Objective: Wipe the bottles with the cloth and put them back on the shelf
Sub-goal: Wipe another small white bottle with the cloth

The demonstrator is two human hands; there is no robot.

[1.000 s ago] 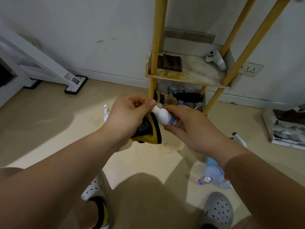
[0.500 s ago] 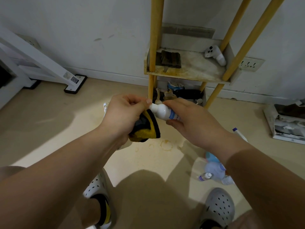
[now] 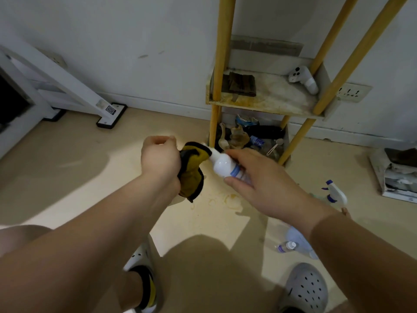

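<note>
My right hand [image 3: 261, 184] grips a small white bottle [image 3: 222, 164] with a blue band, its neck pointing left and up. My left hand [image 3: 161, 159] grips a yellow and black cloth [image 3: 191, 177], bunched in the fist, and the cloth's upper fold touches the bottle's neck. Both hands are held above the floor in front of the shelf [image 3: 266, 102], a stained board on yellow wooden poles. More bottles lie on the floor at the right: a spray bottle [image 3: 336, 193] and a small clear bottle [image 3: 286, 246] beside a pale blue one [image 3: 297, 241].
A white controller [image 3: 303, 79] and a dark folded item [image 3: 241, 84] sit on the shelf board. Clutter fills the lower level [image 3: 250, 136]. A cardboard box [image 3: 397, 175] stands at the right, a white stand foot [image 3: 111, 115] at the left. My feet in clogs [image 3: 303, 290] are below.
My left hand slid the cloth off the bottle's body toward its neck and rolled knuckles-up. My right hand tilted the bottle, showing more of its white body.
</note>
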